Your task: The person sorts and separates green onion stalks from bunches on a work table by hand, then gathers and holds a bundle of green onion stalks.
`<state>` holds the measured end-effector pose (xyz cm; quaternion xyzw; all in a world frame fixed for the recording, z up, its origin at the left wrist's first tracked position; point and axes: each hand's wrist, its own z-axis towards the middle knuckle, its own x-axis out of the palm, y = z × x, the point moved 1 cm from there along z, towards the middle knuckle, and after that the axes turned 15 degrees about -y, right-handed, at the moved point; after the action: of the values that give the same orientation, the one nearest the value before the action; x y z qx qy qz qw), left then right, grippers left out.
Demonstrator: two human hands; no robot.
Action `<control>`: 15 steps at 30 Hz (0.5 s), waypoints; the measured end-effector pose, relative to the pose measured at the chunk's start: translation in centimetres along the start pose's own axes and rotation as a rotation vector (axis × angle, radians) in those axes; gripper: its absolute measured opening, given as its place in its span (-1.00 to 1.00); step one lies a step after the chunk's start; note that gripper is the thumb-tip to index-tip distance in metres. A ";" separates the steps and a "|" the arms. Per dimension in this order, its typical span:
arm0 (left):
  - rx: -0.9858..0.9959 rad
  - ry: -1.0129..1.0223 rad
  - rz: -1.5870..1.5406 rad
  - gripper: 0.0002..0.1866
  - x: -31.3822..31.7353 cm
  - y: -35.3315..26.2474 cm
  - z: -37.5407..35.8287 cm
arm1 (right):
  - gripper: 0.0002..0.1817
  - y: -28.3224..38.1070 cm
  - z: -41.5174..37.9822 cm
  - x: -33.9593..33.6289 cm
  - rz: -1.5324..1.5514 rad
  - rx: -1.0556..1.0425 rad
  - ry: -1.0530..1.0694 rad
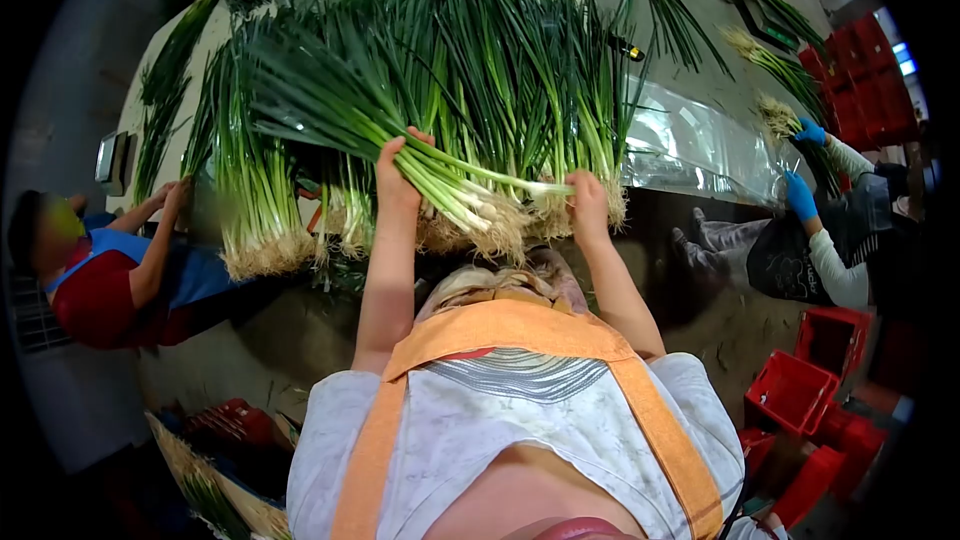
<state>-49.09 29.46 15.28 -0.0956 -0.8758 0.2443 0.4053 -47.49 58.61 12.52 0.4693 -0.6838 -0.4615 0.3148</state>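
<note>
My left hand (398,178) is wrapped round a bunch of spring onions (455,198), its green leaves pointing up and left and its white, rooted ends down and right. One spring onion stalk (525,183) stretches out sideways from that bunch. Its white end is pinched in the fingers of my right hand (588,208). Behind both hands, many more spring onions (480,70) lie in a thick row on the table, roots towards me. Another large bundle (258,170) lies left of my left hand.
Clear plastic sheeting (690,145) covers the table at right, near a small yellow-and-black tool (626,48). A co-worker in a blue apron (205,260) stands left. At right, another person's blue-gloved hand (800,196) is by the table. Red crates (792,392) stand on the floor.
</note>
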 end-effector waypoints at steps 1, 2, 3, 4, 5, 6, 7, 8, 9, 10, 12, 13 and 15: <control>-0.014 0.010 -0.043 -0.76 -0.4 -0.5 0.3 | -0.74 0.0 0.2 -0.3 0.030 -0.049 -0.028; -0.028 0.021 -0.086 -0.77 -0.7 -0.8 0.6 | -0.74 0.0 0.5 -0.4 0.059 -0.099 -0.055; 0.012 -0.004 -0.075 -0.79 -0.6 -0.8 0.5 | -0.75 0.2 0.8 -0.6 0.088 -0.150 -0.082; 0.053 -0.030 -0.064 -0.82 -0.6 -0.7 0.3 | -0.74 0.4 1.4 -0.9 0.137 -0.134 -0.175; 0.096 -0.056 -0.054 -0.84 -0.6 -0.9 0.0 | -0.74 0.8 2.1 -1.2 0.187 -0.117 -0.267; 0.126 -0.076 -0.079 -0.85 -0.9 -1.4 -0.1 | -0.73 1.0 2.7 -2.0 0.236 -0.100 -0.358; 0.156 -0.097 -0.104 -0.87 -1.5 -2.5 -0.1 | -0.72 1.2 3.5 -3.6 0.208 -0.149 -0.400; 0.189 -0.115 -0.132 -0.88 -2.0 -3.6 0.0 | -0.72 1.4 4.7 -5.3 0.181 -0.200 -0.441; 0.190 -0.044 -0.155 -0.91 -2.4 -4.7 -0.1 | -0.72 1.5 5.1 -6.6 0.113 -0.276 -0.366; 0.148 0.035 -0.178 -0.89 -3.1 -5.7 0.1 | -0.73 1.6 5.1 -7.1 0.053 -0.223 -0.306; 0.163 0.086 -0.180 -0.87 -3.8 -6.3 -0.1 | -0.73 0.9 4.8 -6.2 -0.013 -0.259 -0.156; 0.151 0.109 -0.197 -0.87 -3.9 -6.3 -0.1 | -0.73 0.1 4.9 -5.4 -0.074 -0.198 -0.055; 0.126 0.152 -0.231 -0.86 -4.2 -5.6 -0.2 | -0.70 -0.9 4.5 -3.2 -0.302 -0.199 0.135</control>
<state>-46.01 23.13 15.44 0.0131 -0.8307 0.2425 0.5010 -49.87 62.97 10.00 0.5630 -0.5338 -0.5364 0.3322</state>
